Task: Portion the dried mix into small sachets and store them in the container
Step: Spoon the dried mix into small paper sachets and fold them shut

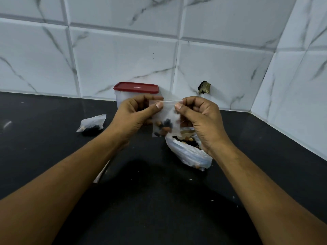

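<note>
Both hands — left hand [137, 110], right hand [198, 113] — pinch the sachet's [165, 121] top corners at frame centre, before the lidded container [136, 93]; an uneven press could leave the seal gaping, spilling mix onto the table [159, 200].

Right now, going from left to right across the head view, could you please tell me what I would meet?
A filled sachet lying on the counter → left hand → held sachet, pinched at its top by both hands → right hand.

Black table [53, 156]: red-lidded container [136, 92] at the wall, filled sachet [92, 123] left, open mix bag [190, 152] right, scattered crumbs [190, 179].
</note>
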`<state>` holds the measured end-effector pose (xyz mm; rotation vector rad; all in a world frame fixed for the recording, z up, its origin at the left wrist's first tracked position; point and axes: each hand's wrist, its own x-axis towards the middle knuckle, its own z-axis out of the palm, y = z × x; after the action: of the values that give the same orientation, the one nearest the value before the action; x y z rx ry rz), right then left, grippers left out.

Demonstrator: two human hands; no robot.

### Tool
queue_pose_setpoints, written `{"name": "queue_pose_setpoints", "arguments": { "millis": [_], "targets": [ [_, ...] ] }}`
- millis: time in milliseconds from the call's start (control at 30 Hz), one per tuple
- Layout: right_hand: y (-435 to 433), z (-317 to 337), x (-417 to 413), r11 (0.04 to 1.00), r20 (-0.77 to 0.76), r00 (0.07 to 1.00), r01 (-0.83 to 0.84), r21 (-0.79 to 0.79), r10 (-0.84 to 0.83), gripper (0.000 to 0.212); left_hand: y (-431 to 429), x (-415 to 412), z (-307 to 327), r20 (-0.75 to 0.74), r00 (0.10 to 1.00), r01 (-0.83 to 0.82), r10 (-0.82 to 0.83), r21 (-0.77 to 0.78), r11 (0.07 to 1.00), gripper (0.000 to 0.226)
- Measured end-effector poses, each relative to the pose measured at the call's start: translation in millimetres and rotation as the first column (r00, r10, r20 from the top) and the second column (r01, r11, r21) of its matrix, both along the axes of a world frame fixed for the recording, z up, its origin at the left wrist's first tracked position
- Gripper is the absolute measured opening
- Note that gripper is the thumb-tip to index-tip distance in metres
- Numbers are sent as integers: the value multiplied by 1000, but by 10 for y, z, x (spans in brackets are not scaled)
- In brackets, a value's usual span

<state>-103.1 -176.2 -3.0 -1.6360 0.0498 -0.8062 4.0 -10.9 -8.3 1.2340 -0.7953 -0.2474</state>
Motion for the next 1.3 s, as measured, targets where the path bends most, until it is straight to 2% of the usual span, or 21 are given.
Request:
{"name": "queue_pose_setpoints", "arguments": {
  "millis": [67, 167, 400, 600, 867, 1067, 1300],
  "targets": [
    [20, -11, -6, 999, -3, 1000, 3, -43, -3, 4, 17, -6, 8, 66, 998, 10, -12, 27, 1000, 35],
    [61, -22, -5, 996, -30, 1000, 5, -92, -8, 5, 22, 9, 2, 141, 990, -12, 5, 46, 999, 28],
    [81, -4, -36, 998, -72, 997, -11, -60, 6, 8, 36, 30, 7, 204, 979, -20, 11, 44, 999, 17],
    [79, -24, -18, 979, -86, 996, -6, -206, -12, 8, 9, -24, -6, 243, 970, -6, -11, 71, 997, 30],
    [83, -25, -15, 952, -91, 992, 54, -302, -85, 6, 9, 31, -41, 300, 952, -110, 62, 144, 983, 4],
    [86, -22, -23, 898, -75, 986, 106, -426, -152, 11, -18, 19, -60, 340, 938, -122, 64, 151, 981, 4],
    [105, -18, -37, 840, -104, 974, 117, -529, -201, 7, -12, 27, -52, 498, 865, -195, 55, 234, 953, 6]
  ]
}}
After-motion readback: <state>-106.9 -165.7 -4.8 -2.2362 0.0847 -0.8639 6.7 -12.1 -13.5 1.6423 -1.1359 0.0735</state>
